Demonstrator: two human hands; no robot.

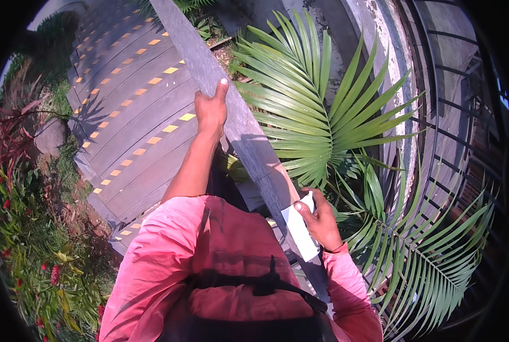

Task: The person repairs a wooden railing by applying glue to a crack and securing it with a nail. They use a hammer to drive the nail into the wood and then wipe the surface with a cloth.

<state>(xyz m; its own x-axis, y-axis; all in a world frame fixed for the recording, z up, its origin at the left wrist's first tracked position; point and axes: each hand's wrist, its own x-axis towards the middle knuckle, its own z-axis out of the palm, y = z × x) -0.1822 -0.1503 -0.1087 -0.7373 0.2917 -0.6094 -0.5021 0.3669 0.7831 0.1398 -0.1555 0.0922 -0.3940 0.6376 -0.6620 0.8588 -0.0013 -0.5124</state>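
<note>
Grey rail [231,108] running up-left from white cloth [300,228]

One grey wooden handrail [240,117], one white folded cloth [300,231], two hands, two fan palm fronds, one ribbed ramp [132,108]

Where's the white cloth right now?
In the head view, low and right of centre: the white cloth is pressed on the grey handrail by the right hand, beside the palm fronds.

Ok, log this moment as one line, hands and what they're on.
left hand: resting on grey rail | right hand: pressing white pad against rail | palm fronds beside rail
</note>
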